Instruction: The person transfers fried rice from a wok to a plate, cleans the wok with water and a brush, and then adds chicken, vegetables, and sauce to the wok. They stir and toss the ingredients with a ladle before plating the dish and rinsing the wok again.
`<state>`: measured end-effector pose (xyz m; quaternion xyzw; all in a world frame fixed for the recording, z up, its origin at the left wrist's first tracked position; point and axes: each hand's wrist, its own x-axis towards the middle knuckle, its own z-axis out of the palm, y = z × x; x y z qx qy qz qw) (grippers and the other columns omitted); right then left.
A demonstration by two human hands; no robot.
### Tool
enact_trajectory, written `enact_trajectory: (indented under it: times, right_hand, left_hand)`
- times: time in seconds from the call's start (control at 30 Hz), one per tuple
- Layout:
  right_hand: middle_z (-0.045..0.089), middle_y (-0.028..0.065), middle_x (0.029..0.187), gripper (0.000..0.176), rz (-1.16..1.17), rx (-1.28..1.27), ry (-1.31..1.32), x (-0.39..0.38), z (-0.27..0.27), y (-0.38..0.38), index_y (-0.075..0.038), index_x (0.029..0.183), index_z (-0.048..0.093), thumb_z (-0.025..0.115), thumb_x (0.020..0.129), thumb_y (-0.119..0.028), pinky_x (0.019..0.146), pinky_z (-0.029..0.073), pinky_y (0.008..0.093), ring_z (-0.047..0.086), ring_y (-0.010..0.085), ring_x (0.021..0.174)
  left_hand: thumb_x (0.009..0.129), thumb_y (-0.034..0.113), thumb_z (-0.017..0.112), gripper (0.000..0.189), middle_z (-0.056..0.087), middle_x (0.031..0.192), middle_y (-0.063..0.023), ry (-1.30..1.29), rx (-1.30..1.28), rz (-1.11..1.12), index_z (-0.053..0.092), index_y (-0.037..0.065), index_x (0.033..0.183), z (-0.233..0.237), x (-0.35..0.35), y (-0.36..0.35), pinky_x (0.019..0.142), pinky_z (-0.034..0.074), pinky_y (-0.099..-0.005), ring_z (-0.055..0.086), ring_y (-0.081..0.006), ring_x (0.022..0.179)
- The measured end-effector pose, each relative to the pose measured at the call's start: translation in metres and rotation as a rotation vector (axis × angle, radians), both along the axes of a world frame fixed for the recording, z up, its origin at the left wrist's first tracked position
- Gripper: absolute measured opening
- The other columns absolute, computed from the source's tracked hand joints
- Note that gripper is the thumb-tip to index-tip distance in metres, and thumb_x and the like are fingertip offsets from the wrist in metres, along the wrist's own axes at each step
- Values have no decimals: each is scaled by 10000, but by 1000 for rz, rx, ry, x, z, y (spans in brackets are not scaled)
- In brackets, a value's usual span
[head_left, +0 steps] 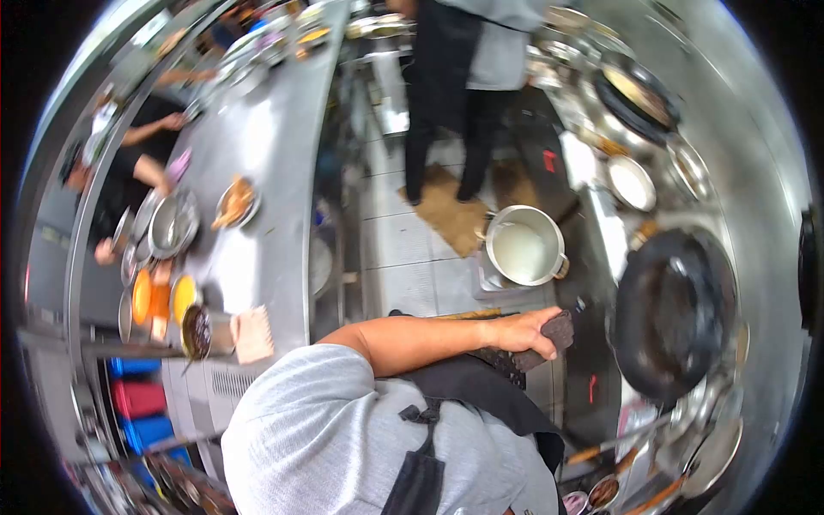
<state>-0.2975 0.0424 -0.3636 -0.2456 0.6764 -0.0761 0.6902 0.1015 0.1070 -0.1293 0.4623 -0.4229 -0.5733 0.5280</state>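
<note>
My left hand [525, 333] reaches across in front of my body, palm down, fingers and thumb closed around a dark, rough-looking block [558, 335]. What the block is made of I cannot tell. Below the wrist lies a dark speckled surface [515, 364], partly covered by my forearm. Just beyond the hand stands a large metal pot [525, 245] with pale, cloudy liquid in it. To the right of the hand, a big black wok [674, 313] sits on the range. My right hand is out of the frame.
Ladles with wooden handles [592, 452] lie at lower right. A bowl of white contents [632, 184] stands beyond the wok. On the left, a steel counter [279, 163] carries metal bowls [174, 223] and a cloth [253, 335]. Another person [446, 94] stands ahead in the aisle; others work behind the counter.
</note>
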Motion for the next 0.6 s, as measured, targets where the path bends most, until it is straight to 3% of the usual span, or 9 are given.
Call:
enact_trajectory:
  times: [0.17, 0.3, 0.47, 0.6]
  right_hand:
    - [627, 42, 736, 148, 357, -25, 72, 100, 9, -22, -138, 976, 598, 603, 950, -284, 505, 535, 316, 624, 167, 584]
    - [629, 48, 740, 123, 657, -78, 109, 199, 19, -14, -133, 981, 592, 604, 948, -251, 490, 538, 319, 628, 167, 583]
    - [632, 57, 746, 96, 1145, -316, 57, 369, 38, 13, -127, 987, 584, 606, 946, -211, 471, 543, 323, 633, 168, 582]
    - [600, 13, 736, 114, 1514, -629, -254, 545, 66, 54, -114, 945, 593, 631, 953, -221, 463, 493, 306, 587, 142, 567]
  left_hand:
    - [709, 232, 781, 787, 651, 1153, -190, -425, 26, 465, 412, 29, 1373, -47, 81, 145, 915, 483, -404, 632, -318, 1075]
    - [734, 251, 733, 755, 655, 1111, -269, -734, 427, 558, 397, 68, 1386, -42, 136, 265, 877, 508, -462, 636, -445, 1026]
    - [716, 267, 751, 739, 679, 1004, -220, -882, 435, 585, 421, 81, 1350, -60, 163, 344, 824, 507, -495, 653, -435, 938]
    - [704, 266, 756, 707, 678, 1002, -193, -953, 285, 672, 446, 102, 1318, -62, 158, 355, 852, 500, -479, 659, -407, 944]
